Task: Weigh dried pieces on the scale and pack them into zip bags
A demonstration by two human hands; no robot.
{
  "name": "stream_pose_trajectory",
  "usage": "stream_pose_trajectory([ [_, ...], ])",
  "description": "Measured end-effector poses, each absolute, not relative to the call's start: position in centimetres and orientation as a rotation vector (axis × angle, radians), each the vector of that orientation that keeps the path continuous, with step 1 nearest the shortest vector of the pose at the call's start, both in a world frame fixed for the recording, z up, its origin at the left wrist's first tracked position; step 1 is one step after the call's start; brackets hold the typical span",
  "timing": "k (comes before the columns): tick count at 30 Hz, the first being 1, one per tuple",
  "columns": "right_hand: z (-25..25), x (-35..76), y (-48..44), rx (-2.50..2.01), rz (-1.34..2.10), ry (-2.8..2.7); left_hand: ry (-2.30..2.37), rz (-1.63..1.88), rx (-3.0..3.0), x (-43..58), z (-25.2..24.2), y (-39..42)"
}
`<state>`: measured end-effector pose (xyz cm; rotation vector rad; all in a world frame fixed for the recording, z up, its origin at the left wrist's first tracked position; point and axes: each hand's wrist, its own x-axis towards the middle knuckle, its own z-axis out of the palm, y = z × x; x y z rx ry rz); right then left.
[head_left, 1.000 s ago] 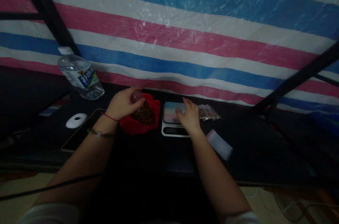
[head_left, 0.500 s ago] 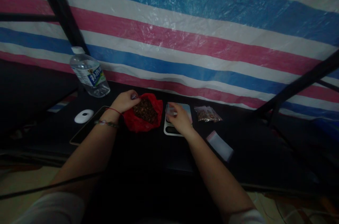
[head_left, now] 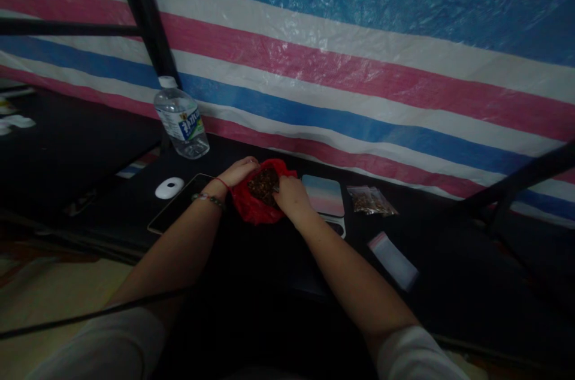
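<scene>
A red plastic bag (head_left: pixel 256 212) stands with its mouth wide, full of brown, dried-looking bits (head_left: pixel 264 184). At its far left rim my left hand (head_left: pixel 241 171) is closed, apparently gripping the bag's edge. From the right, my right hand (head_left: pixel 291 195) reaches over the rim with curled fingers among the brown bits. A small greyish piece shows at those fingertips, too dim to name. Just right of that hand lies a flat kitchen scale (head_left: pixel 324 195) with a blue-to-pink top; my forearm covers part of its display end.
Small zip bags of brown bits (head_left: pixel 371 200) lie right of the scale, with flat clear zip bags (head_left: pixel 394 260) nearer me. On the left are a clear plastic bottle (head_left: pixel 183 122), a white oval case (head_left: pixel 169 188) and a dark tablet (head_left: pixel 179 206). Black posts (head_left: pixel 144 14) frame the striped sheet.
My right hand has moved left from above the scale into the red bag's mouth, uncovering the scale's top. My left hand stays by the bag's rim. The view has shifted left.
</scene>
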<state>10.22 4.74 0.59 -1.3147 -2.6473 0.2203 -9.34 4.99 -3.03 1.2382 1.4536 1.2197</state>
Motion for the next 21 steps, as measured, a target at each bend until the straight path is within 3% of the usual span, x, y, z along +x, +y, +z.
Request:
stream_pose_trajectory([
  [6,0.3,10.2,5.7,-1.347,0.19,-2.606,1.326,1.333,1.181,-9.2,-3.4,5.8],
  [21,-1.2,8.8,6.5,-1.095,0.64,-2.374,1.121,1.431,1.078,-6.7,-2.4,5.0],
])
